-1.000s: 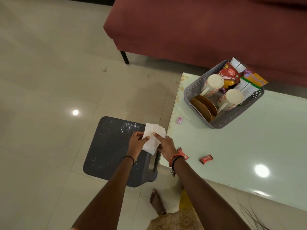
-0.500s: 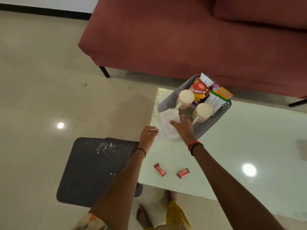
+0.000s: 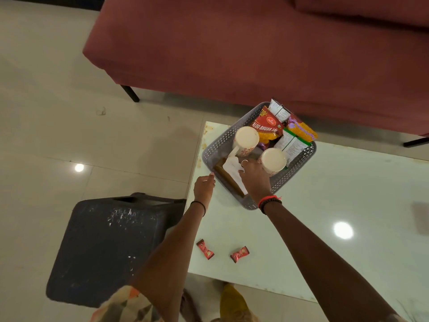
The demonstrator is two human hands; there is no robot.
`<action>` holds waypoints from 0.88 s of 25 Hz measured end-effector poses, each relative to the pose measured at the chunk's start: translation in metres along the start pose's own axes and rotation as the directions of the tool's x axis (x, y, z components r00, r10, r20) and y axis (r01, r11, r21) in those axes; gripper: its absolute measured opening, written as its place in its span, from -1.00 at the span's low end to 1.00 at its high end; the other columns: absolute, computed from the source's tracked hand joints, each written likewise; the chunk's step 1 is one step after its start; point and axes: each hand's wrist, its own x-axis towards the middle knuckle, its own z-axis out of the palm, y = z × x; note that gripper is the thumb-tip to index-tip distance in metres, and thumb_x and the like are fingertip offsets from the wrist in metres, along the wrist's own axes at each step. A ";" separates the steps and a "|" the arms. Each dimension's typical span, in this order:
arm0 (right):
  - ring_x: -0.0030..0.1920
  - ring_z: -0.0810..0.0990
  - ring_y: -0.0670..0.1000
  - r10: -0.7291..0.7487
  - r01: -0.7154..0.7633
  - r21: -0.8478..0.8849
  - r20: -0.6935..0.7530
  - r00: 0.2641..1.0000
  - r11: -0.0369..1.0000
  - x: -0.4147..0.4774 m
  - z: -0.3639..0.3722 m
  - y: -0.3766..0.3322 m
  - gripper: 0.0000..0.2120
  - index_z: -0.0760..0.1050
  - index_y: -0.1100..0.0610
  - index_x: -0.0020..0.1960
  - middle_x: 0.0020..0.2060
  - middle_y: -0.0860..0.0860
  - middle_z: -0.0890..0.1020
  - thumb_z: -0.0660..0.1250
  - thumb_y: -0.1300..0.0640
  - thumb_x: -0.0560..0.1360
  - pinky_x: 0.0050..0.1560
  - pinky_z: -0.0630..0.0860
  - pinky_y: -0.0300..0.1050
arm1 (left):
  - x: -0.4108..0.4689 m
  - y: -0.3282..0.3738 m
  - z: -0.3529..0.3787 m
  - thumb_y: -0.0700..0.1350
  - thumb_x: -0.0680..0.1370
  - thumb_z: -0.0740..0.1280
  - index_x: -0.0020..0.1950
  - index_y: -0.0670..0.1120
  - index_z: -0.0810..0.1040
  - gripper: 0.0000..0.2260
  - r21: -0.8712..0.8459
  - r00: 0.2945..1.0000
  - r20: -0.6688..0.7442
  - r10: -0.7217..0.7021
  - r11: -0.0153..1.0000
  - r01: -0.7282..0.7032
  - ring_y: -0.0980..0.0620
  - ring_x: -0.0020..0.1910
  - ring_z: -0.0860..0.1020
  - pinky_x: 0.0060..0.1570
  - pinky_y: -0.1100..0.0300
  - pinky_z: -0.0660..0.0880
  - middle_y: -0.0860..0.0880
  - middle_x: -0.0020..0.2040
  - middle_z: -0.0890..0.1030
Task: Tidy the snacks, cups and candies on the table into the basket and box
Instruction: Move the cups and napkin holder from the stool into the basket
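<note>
A grey perforated basket (image 3: 218, 148) stands at the table's far left corner. It holds two cream cups (image 3: 246, 140) (image 3: 273, 160), a red snack packet (image 3: 267, 126), other packets (image 3: 293, 145) and brown coasters (image 3: 228, 180). My right hand (image 3: 254, 176) reaches into the basket, fingers on a stack of white paper napkins (image 3: 233, 168) lying over the coasters. My left hand (image 3: 204, 185) hovers at the basket's near left corner, fingers loosely curled; whether it pinches something small I cannot tell. Two red wrapped candies (image 3: 205, 249) (image 3: 239, 254) lie on the table near me.
The pale glass table (image 3: 325, 217) runs off to the right. A dark grey plastic stool (image 3: 109, 245) stands to its left by my legs. A maroon sofa (image 3: 255, 47) sits behind the table. Tiled floor lies to the left.
My right hand carried the napkins from above the stool into the basket and set them on the coasters. My left hand let go of them and moved to the basket's corner.
</note>
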 end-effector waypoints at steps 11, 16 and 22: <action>0.01 0.62 0.09 -0.113 0.119 -0.110 0.054 0.992 0.987 0.005 0.015 0.003 -0.83 0.55 0.16 0.10 0.03 0.08 0.61 0.24 0.22 0.55 -0.15 0.59 -0.07 | 0.010 0.000 0.012 -0.25 0.52 0.25 -0.33 -0.04 0.49 -0.76 -0.025 0.999 -0.041 -0.029 0.999 0.028 -0.07 -0.11 0.50 -0.03 0.07 0.44 -0.10 -0.22 0.55; 0.04 0.63 0.10 -0.128 0.149 -0.161 0.134 0.983 0.976 0.017 0.025 0.002 -0.80 0.44 0.15 0.20 0.07 0.09 0.59 0.15 0.18 0.61 -0.10 0.58 -0.06 | 0.012 -0.002 0.012 -0.21 0.53 0.28 -0.17 -0.10 0.53 -0.90 -0.062 0.998 -0.041 -0.040 0.997 0.038 -0.04 -0.11 0.52 -0.05 0.11 0.49 -0.12 -0.13 0.57; 0.02 0.62 0.13 -0.141 0.146 -0.017 0.169 0.975 0.989 0.020 -0.007 0.008 -0.75 0.51 0.17 0.10 0.00 0.11 0.64 0.23 0.02 0.56 -0.06 0.59 0.01 | 0.016 -0.001 0.014 -0.15 0.56 0.27 -0.18 -0.15 0.52 -0.85 -0.083 0.997 -0.012 -0.078 0.994 0.076 0.06 -0.28 0.45 -0.20 0.26 0.45 -0.06 -0.27 0.51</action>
